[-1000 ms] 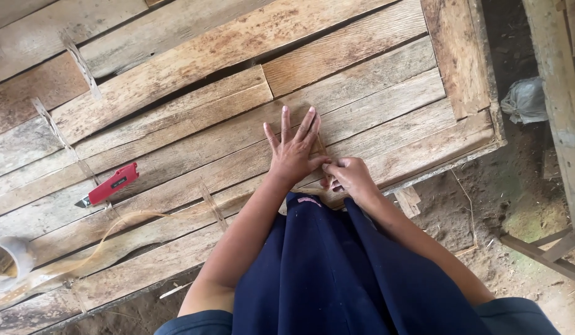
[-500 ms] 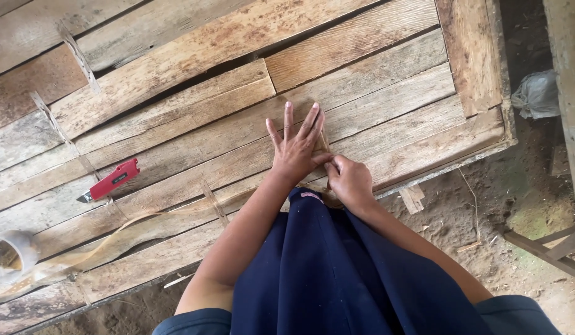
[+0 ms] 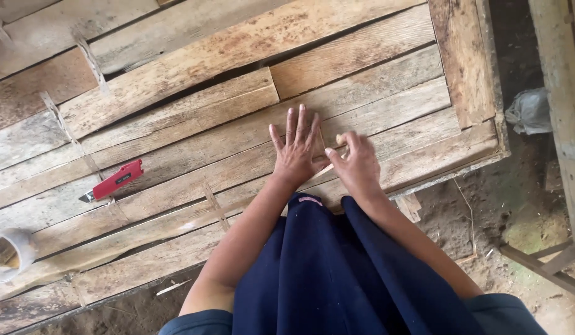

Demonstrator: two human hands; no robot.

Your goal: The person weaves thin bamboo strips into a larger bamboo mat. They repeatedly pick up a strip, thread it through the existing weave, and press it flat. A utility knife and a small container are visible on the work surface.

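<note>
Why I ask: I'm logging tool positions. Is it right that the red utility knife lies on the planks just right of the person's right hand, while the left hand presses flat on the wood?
Not quite. The head view shows the red utility knife on the planks far to the left of both hands, not right of the right hand. The left hand does press flat on the wood.

The left hand lies flat on the wooden platform, the right hand just beside it, perhaps on a thin strip. A knife lies far left; a bag lies right, off the platform.
</note>
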